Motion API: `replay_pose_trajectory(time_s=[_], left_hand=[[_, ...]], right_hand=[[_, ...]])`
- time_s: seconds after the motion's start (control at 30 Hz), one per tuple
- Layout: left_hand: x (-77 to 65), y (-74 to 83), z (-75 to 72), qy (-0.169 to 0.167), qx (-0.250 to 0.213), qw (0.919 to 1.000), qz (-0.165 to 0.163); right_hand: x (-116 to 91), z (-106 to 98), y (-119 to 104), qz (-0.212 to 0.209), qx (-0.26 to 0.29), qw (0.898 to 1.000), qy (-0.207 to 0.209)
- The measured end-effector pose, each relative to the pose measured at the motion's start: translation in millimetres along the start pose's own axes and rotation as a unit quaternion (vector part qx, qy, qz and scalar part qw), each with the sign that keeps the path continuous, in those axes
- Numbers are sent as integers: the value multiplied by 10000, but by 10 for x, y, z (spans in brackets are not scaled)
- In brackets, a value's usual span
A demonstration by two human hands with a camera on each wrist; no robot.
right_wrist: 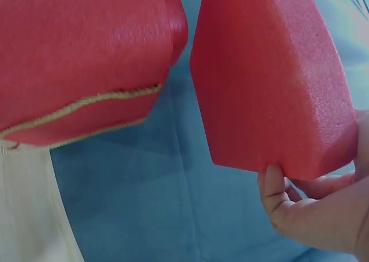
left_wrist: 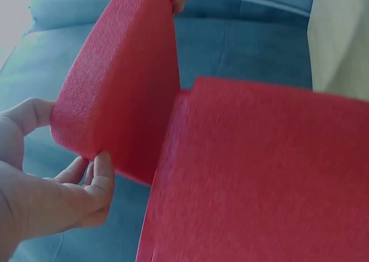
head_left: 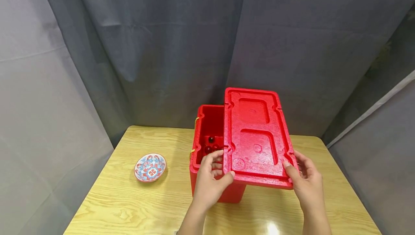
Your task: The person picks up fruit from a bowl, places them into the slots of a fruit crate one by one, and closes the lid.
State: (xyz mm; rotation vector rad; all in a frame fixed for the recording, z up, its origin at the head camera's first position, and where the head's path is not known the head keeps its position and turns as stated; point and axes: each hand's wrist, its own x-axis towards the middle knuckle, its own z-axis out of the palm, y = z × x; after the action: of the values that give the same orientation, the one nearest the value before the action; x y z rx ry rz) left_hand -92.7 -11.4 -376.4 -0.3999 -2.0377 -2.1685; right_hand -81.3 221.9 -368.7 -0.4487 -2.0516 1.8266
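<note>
Both hands hold a red foam lid (head_left: 256, 134) tilted over the right part of a red foam box (head_left: 196, 155). Its upward face has two rectangular recesses and a groove round the edge. My left hand (head_left: 209, 182) grips the near left corner, thumb on the edge, fingers beneath. My right hand (head_left: 308, 182) pinches the near right corner with the thumb on top. The box's left part is uncovered, and several shiny dark-red round things (head_left: 208, 150) lie inside; the lid hides the rest. Apart from the lid, the box wall (left_wrist: 259, 175) stands beside it in the left wrist view.
A round dish (head_left: 150, 167) with a red, blue and white pattern sits on the wooden table (head_left: 107, 202), left of the box. Yellow cord (right_wrist: 81, 105) runs along the box's side. Grey curtains (head_left: 181, 47) hang behind the table and at both sides.
</note>
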Motion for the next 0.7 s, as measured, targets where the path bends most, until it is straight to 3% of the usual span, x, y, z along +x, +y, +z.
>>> replay_pose_trajectory(time_s=[0.23, 0.43, 0.7], left_hand=[[78, 35, -199, 36, 70, 9995, -298], [146, 69, -330, -17, 132, 9983, -561], [286, 85, -457, 84, 624, 9972, -406]], right_hand=[[23, 127, -33, -262, -43, 9975, -649], [33, 214, -71, -399, 97, 9951, -904], [89, 332, -110, -827, -163, 9884, -1261]])
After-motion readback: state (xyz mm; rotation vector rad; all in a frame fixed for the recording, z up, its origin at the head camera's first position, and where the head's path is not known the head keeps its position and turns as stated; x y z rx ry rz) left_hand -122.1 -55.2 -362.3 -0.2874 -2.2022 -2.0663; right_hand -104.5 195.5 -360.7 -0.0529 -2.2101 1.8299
